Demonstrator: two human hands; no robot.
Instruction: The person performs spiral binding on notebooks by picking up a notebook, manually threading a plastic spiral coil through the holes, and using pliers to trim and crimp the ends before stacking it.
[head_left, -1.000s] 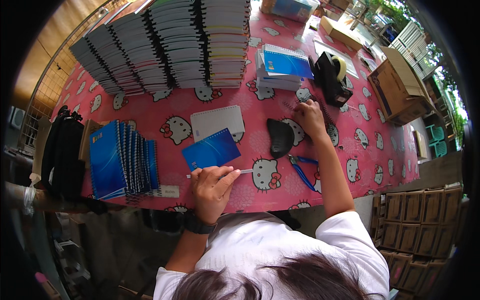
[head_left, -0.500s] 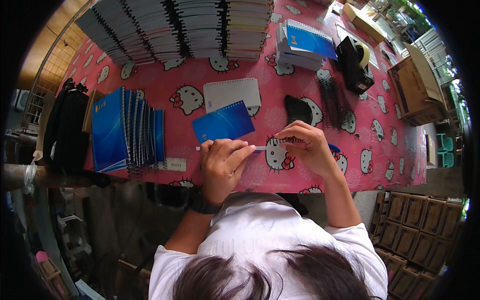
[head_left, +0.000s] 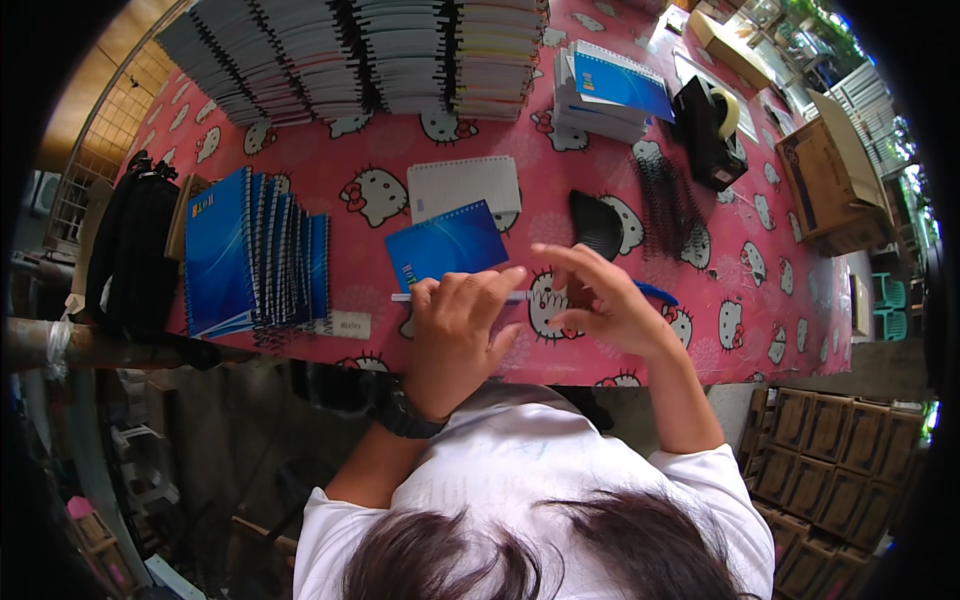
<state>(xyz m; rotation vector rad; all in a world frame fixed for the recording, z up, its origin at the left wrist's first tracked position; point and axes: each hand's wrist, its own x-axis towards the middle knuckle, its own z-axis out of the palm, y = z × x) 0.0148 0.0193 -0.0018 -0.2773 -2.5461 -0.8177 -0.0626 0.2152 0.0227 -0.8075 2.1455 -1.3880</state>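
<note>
My left hand (head_left: 455, 325), a dark watch on its wrist, is curled over a thin notebook (head_left: 402, 297) seen nearly edge-on, its thumb standing out to the right. From the notebook's right end a spiral binding coil (head_left: 547, 298) runs into my right hand (head_left: 605, 305). The right thumb and forefinger are spread around the coil; its far end is hidden among the other fingers. Just beyond my hands lies a blue-covered notebook (head_left: 447, 243), partly over a white ruled one (head_left: 465, 187).
Blue spiral notebooks (head_left: 218, 260) lean at left beside a black bag (head_left: 140, 250). Tall stacks of bound pads (head_left: 400, 60) line the back. At right are loose coils (head_left: 668, 205), a black tape dispenser (head_left: 708, 135), a blue pen-like object (head_left: 655, 293) and a cardboard box (head_left: 835, 180).
My right thumb and forefinger have spread apart from a pinch, showing more of the coil between them. The left thumb has lifted off the notebook's edge and swung toward me.
</note>
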